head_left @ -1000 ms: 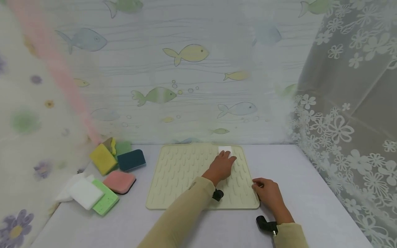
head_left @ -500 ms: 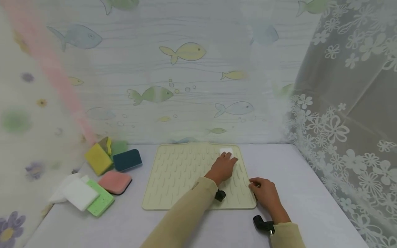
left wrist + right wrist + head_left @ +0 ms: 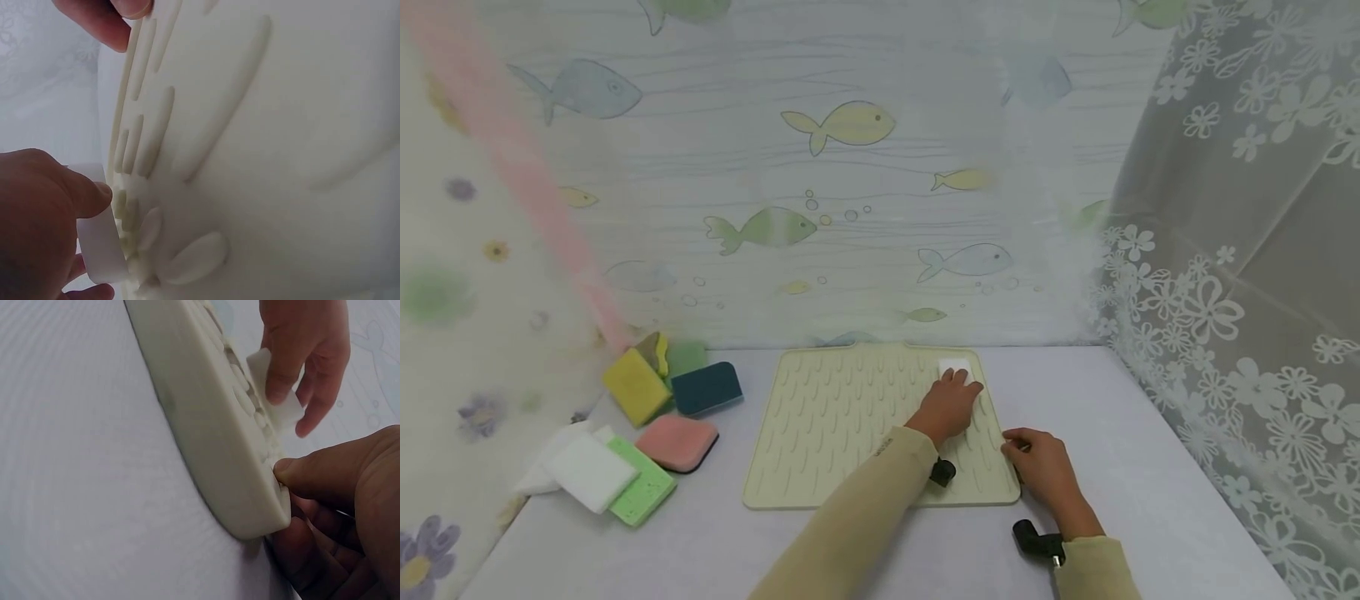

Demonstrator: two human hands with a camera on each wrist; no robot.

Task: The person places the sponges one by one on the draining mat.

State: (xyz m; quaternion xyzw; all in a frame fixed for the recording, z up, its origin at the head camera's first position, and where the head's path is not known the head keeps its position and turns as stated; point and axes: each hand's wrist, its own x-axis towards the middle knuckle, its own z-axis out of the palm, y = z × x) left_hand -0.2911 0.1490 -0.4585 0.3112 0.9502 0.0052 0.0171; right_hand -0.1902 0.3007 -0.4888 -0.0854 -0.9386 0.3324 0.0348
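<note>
A cream ribbed mat (image 3: 835,417) lies flat on the pale table. My left hand (image 3: 953,404) grips a small white sponge (image 3: 957,367) and presses it on the mat near its far right corner. In the left wrist view the thumb and fingers of that hand (image 3: 37,219) wrap the white sponge (image 3: 100,244) against the mat's ridges (image 3: 281,156). My right hand (image 3: 1041,462) pinches the mat's right edge near the front corner. The right wrist view shows its thumb on top of the rim (image 3: 206,437) and its fingers beneath, with the left hand (image 3: 306,350) and sponge (image 3: 269,381) beyond.
Several sponges lie at the table's left: yellow (image 3: 635,385), dark teal (image 3: 706,387), pink (image 3: 677,442), white (image 3: 587,473) and light green (image 3: 643,492). A fish-print curtain hangs behind, and a lace curtain (image 3: 1240,292) closes the right side.
My left hand has slid the white sponge a little to the right along the mat's far edge. The right hand has kept its hold on the mat's rim.
</note>
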